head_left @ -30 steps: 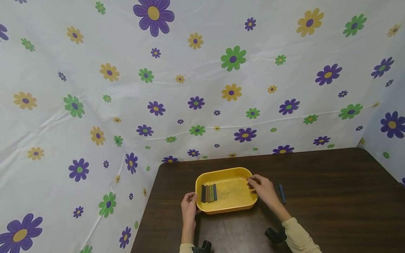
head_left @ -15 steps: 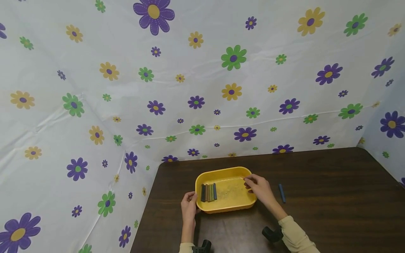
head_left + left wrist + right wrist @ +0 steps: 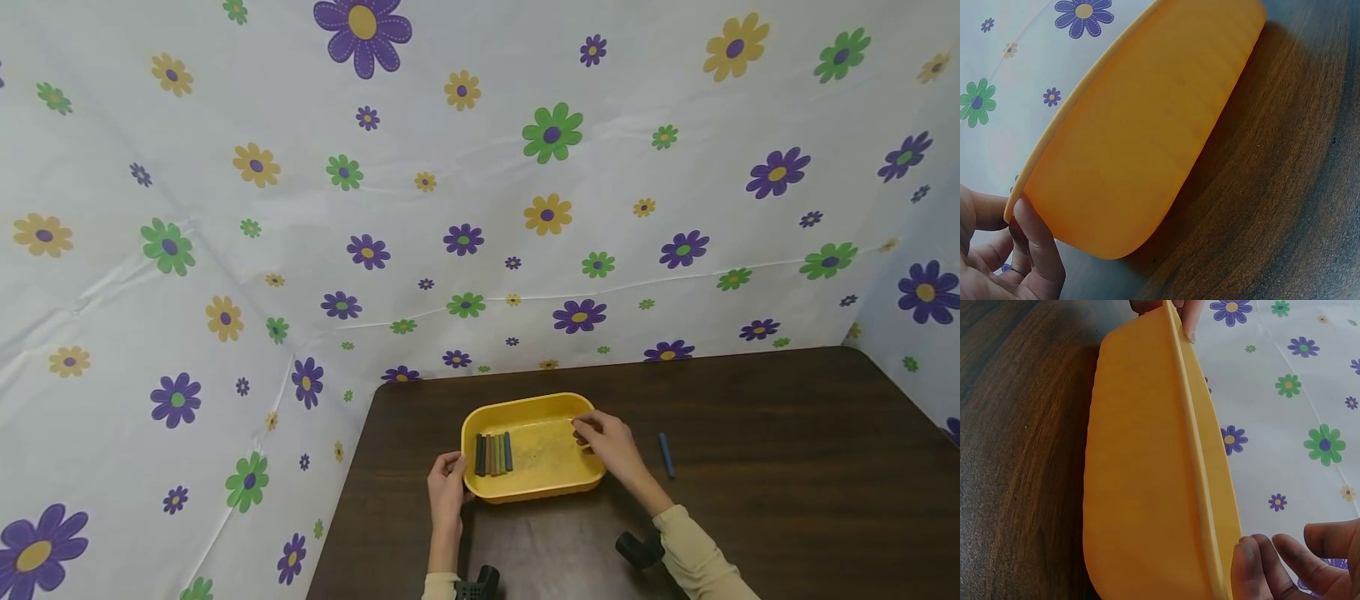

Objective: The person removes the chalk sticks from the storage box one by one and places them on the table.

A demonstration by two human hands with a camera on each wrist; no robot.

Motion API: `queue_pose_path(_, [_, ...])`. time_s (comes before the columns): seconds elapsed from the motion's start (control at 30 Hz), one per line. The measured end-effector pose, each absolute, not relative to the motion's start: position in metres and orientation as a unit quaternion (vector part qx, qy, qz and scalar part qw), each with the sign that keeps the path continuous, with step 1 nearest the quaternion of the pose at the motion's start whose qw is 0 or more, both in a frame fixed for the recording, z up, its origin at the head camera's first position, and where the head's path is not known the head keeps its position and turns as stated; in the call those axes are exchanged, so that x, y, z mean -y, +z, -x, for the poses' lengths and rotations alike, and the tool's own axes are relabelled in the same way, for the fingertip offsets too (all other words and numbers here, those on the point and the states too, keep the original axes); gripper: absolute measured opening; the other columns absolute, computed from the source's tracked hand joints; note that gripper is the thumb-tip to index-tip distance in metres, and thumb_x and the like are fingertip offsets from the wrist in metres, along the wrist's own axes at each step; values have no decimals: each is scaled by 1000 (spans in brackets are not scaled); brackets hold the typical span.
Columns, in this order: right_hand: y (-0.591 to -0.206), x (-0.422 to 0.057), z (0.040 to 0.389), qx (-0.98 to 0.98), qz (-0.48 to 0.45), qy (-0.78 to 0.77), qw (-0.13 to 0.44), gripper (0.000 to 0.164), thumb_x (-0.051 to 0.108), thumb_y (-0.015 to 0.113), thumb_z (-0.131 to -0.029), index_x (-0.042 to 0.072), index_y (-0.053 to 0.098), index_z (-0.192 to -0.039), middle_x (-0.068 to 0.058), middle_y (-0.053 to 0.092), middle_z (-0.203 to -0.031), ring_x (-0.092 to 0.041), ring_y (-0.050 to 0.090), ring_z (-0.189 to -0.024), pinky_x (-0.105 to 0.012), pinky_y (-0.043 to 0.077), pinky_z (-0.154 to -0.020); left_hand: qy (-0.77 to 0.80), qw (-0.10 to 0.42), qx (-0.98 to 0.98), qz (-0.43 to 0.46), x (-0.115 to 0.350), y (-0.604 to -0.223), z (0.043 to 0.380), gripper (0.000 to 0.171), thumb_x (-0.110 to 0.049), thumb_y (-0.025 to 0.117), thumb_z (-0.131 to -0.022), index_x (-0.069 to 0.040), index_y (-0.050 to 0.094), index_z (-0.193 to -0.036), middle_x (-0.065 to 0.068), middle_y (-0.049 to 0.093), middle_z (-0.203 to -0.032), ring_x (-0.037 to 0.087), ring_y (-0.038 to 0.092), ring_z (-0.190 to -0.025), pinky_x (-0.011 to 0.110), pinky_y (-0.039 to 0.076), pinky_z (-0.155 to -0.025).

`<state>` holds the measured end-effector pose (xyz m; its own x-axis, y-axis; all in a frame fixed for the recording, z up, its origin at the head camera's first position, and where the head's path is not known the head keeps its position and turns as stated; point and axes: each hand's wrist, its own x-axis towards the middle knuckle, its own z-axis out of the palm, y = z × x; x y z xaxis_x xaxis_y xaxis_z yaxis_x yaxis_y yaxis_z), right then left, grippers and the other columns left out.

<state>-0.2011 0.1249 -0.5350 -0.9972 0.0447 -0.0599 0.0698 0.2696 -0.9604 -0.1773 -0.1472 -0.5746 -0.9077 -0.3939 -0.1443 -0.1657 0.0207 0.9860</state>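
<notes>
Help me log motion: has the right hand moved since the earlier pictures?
Yes: the right hand moved slightly left, farther from the loose blue stick.

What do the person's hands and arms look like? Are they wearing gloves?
No gloves: the left hand and right hand are both bare. The left sleeve and right sleeve are plain pale yellow. By each wrist is a black gadget: the left gadget and right gadget both have a chunky, rounded end.
</notes>
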Motion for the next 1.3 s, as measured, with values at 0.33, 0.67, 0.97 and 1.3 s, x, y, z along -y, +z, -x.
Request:
queue_pose_path(0.33, [-541,-121,199,-787,-34,-615,14,25,10,61,-105,-12,66,-117,-22,71,-97,-32,72,-85,-42,61,-74,-671,80,711,-192,148,-576,176,27,-13,60,-105,9,61,-121,21,62,-101,20,57,-70,25,46,-50])
queue_pose_path(0.67, [-544,-116,201,-780,-23,-625,18,25,9,61,-105,-13,66,-117,-24,70,-98,-32,73,-85,-42,61,-75,-676,79,708,-186,148,-567,171,27,-12,60,-104,10,61,-120,21,61,-100,22,58,-72,29,49,-53])
queue_pose_path(0.97, [-546,-107,204,-777,-23,-628,19,23,7,60,-104,-12,67,-115,-25,71,-98,-33,73,-86,-44,61,-76,-664,86,718,-189,155,-577,178,27,-11,59,-105,11,59,-121,23,61,-100,21,58,-71,29,49,-53])
queue_pose_path(1.3, [-549,-111,203,-791,-19,-611,4,22,7,61,-104,-12,67,-113,-23,70,-94,-31,72,-83,-45,60,-76,-670,86,713,-187,150,-581,177,29,-17,62,-105,7,63,-121,22,63,-103,21,59,-73,28,48,-51])
